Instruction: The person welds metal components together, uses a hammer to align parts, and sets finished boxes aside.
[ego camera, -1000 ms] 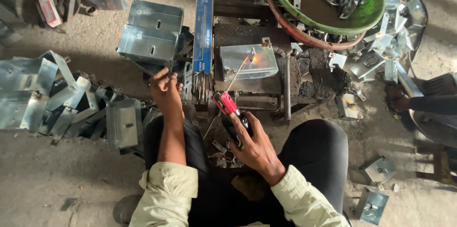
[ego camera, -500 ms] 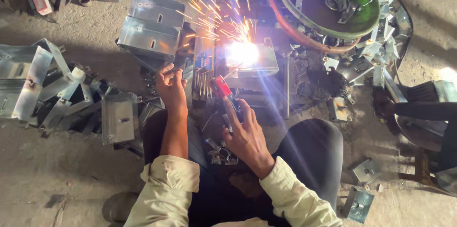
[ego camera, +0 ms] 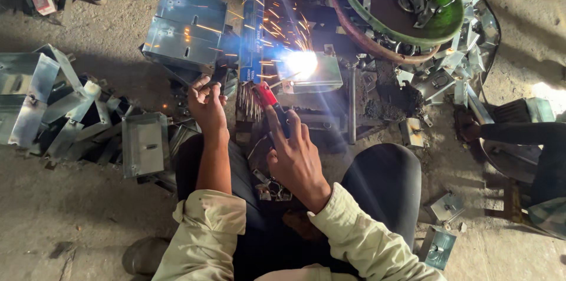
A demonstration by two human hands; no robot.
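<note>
My right hand [ego camera: 295, 154] grips a red-and-black electrode holder [ego camera: 269, 99]; its thin rod reaches up to a small metal box [ego camera: 318, 74] on the low work stand. A bright white arc burns at the rod's tip on the box's left edge, and sparks fly up and to the left. My left hand [ego camera: 206, 104] is raised at the left of the stand, fingers closed on a small dark piece below a larger galvanised metal box [ego camera: 186, 27]. A blue flat pack [ego camera: 253, 33] stands between the two boxes.
Several bent sheet-metal boxes [ego camera: 53, 101] lie piled on the floor at left. A green round basin [ego camera: 407, 7] of metal clips sits at top right, with brackets [ego camera: 460, 74] scattered around it. Small metal boxes [ego camera: 439, 228] lie at lower right. Another person's leg [ego camera: 530, 136] enters from the right.
One second ago there was only a small glow at the rod tip; the arc then flared and still burns, with sparks flying. Both hands have stayed in about the same place.
</note>
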